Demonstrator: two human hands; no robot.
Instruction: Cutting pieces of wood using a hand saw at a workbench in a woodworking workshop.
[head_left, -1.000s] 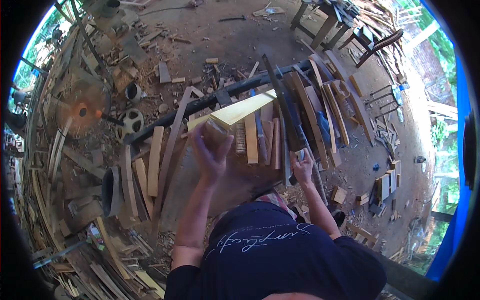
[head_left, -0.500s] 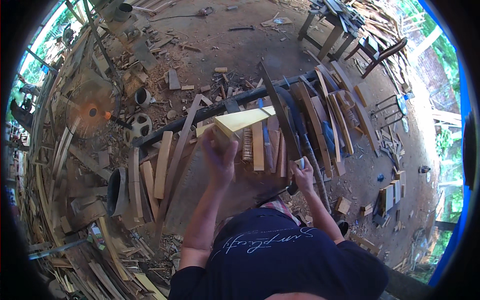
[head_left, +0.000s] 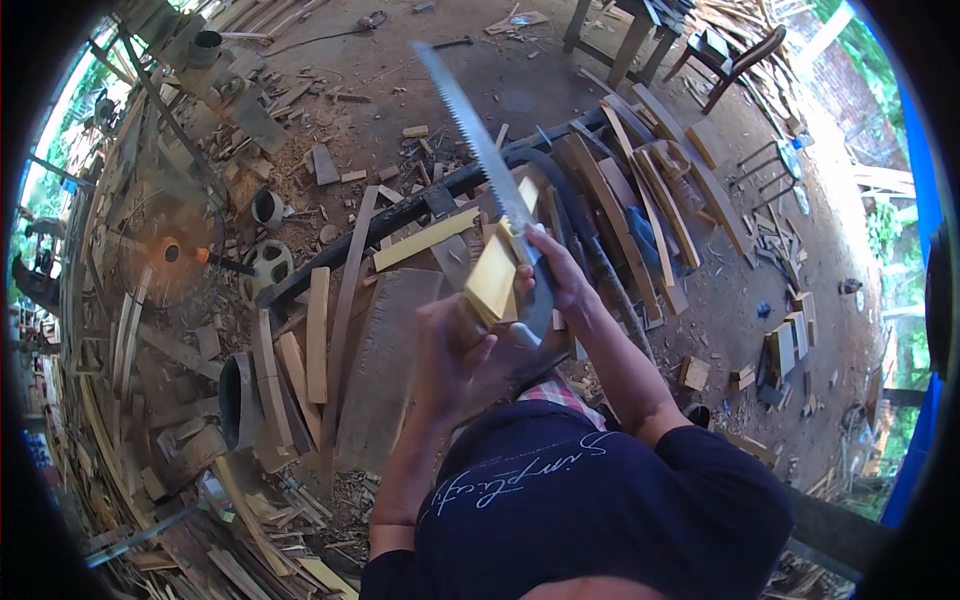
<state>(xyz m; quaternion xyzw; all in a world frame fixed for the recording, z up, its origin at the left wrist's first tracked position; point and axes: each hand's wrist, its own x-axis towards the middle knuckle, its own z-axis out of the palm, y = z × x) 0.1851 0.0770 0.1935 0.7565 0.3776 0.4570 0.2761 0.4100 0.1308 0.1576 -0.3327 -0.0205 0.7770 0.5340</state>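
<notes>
My left hand (head_left: 452, 352) is raised in front of me and grips a short pale yellow wooden block (head_left: 492, 282) from below. My right hand (head_left: 556, 283) holds the handle of a long hand saw (head_left: 480, 140). The toothed blade slants up and away to the upper left. The saw's lower end lies right against the block, between my two hands. Under my hands, a wide grey board (head_left: 385, 370) lies on the dirt among loose planks.
Planks, offcuts and curved wooden pieces (head_left: 320, 330) cover the ground. A long black beam (head_left: 400, 205) runs behind them. A round fan (head_left: 165, 250) stands at left, a dark cylinder (head_left: 238, 400) at lower left, chairs (head_left: 720, 55) and a table (head_left: 620, 20) at the top.
My right hand has lifted the saw off the planks and brought it up to the block. My left hand has drawn the block closer, so both hands now meet in front of me.
</notes>
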